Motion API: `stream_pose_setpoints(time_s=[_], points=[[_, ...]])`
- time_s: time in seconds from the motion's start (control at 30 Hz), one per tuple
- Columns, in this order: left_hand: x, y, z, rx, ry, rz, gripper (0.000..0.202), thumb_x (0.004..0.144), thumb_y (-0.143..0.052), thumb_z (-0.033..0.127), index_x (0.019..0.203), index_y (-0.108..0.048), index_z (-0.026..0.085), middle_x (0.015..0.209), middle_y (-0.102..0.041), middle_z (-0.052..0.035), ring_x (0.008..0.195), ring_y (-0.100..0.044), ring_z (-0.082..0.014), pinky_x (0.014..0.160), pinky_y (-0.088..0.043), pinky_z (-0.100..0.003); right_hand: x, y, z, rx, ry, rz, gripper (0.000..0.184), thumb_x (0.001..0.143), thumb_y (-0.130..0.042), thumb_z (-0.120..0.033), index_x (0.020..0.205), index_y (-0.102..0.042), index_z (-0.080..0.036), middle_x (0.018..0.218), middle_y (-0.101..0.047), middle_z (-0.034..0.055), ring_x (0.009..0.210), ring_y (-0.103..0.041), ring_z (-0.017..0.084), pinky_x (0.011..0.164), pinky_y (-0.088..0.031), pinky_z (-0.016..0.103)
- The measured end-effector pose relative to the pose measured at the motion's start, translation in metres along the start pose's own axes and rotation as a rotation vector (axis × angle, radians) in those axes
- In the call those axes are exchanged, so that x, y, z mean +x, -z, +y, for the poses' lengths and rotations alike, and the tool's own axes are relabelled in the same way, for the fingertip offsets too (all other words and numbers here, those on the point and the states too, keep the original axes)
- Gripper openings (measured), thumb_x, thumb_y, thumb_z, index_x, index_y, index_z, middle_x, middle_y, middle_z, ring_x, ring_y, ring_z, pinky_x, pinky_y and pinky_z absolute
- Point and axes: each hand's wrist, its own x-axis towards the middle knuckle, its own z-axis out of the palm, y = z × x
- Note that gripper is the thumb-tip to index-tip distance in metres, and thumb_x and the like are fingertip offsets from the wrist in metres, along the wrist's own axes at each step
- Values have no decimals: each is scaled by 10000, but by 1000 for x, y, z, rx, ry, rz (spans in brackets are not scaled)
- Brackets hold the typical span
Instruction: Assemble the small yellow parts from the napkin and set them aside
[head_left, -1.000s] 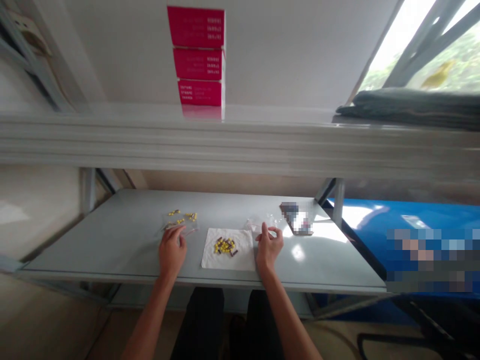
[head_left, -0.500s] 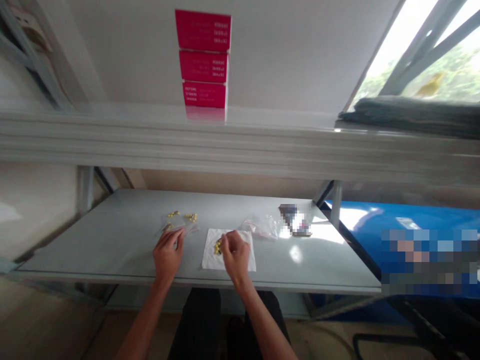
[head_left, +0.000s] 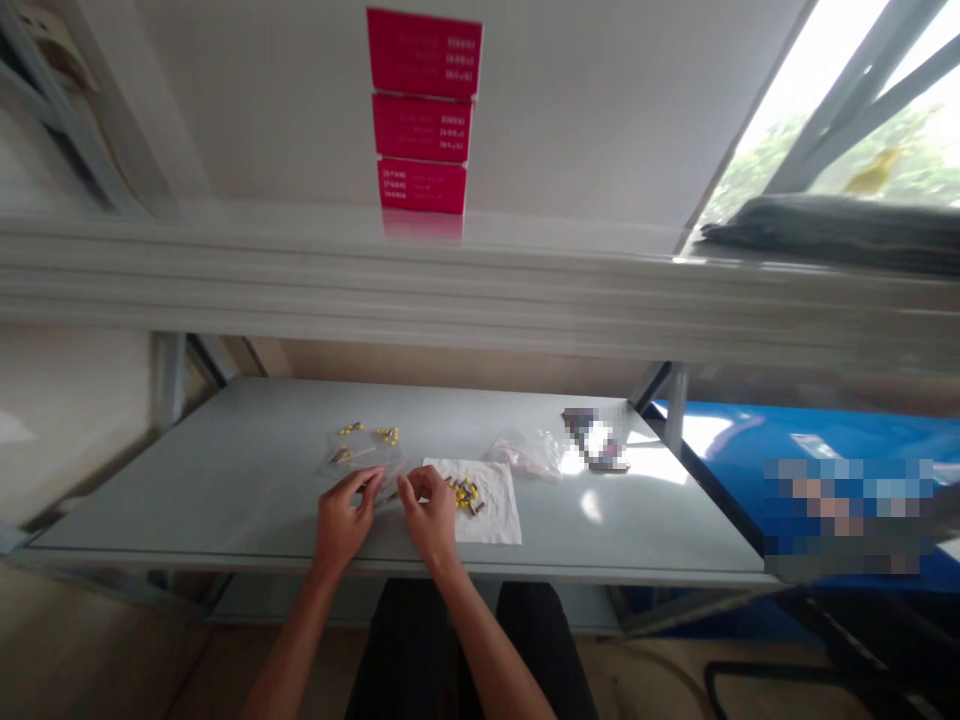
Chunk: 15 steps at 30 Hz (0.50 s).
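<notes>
My left hand (head_left: 346,518) pinches the near edge of a clear plastic zip bag (head_left: 366,447) lying on the table. A small brass-coloured piece (head_left: 341,454) shows in that bag. Beside it my right hand (head_left: 430,512) is closed, its fingertips by the bag's right edge; what they hold is too small to make out. Just right of that hand, a pile of small yellow-and-dark parts (head_left: 466,494) lies on a white cloth (head_left: 495,521). Behind the bag sit two small groups of similar parts, the left group (head_left: 351,428) and the right group (head_left: 388,435).
More clear plastic bags (head_left: 527,453) lie right of the cloth, near a blurred-out object (head_left: 596,440). A shelf (head_left: 315,285) crosses above the grey table (head_left: 217,470), carrying three stacked red boxes (head_left: 424,125). A blue surface (head_left: 720,430) is at the right.
My right hand has moved left from above the cloth to the bag, uncovering the pile of parts. My left hand has shifted slightly right and nearer, with the bag's edge.
</notes>
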Motion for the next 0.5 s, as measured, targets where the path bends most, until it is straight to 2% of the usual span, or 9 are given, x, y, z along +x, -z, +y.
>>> stream_pose_setpoints(time_s=[0.07,0.13,0.23,0.37,0.5], points=[[1,1,2,-42,30,-46,258,936,-567,352,980,-755,180,962,-788,-72,882,-738,-218,814,-559,-280,-2,0,0,68,17,-109,238,917,-572,-345,799,-679,-168,678,-679,16,608,-603,139,605,-453,231],[2,3,3,-84,70,-94,273,933,-568,372,994,-755,182,968,-786,-67,885,-734,-221,808,-560,-283,-4,0,1,111,15,-154,251,929,-554,-338,825,-706,-168,693,-697,24,623,-625,146,610,-466,231],[5,4,3,-151,112,-150,269,924,-585,388,988,-759,193,964,-778,-60,883,-723,-217,788,-561,-283,-5,0,2,129,2,-107,224,912,-570,-325,860,-718,-165,721,-710,33,631,-633,152,600,-471,228],[8,7,0,-220,66,-166,225,901,-628,373,974,-773,217,1025,-744,-64,977,-687,-219,858,-548,-310,-6,0,1,128,5,-61,209,902,-576,-315,820,-696,-165,682,-685,24,596,-598,140,570,-448,219],[7,9,-6,-260,77,-170,221,827,-718,387,962,-788,226,1016,-718,-63,878,-678,-200,800,-560,-313,-7,0,0,86,35,-76,236,924,-565,-334,791,-673,-171,662,-651,14,597,-570,135,561,-417,212]])
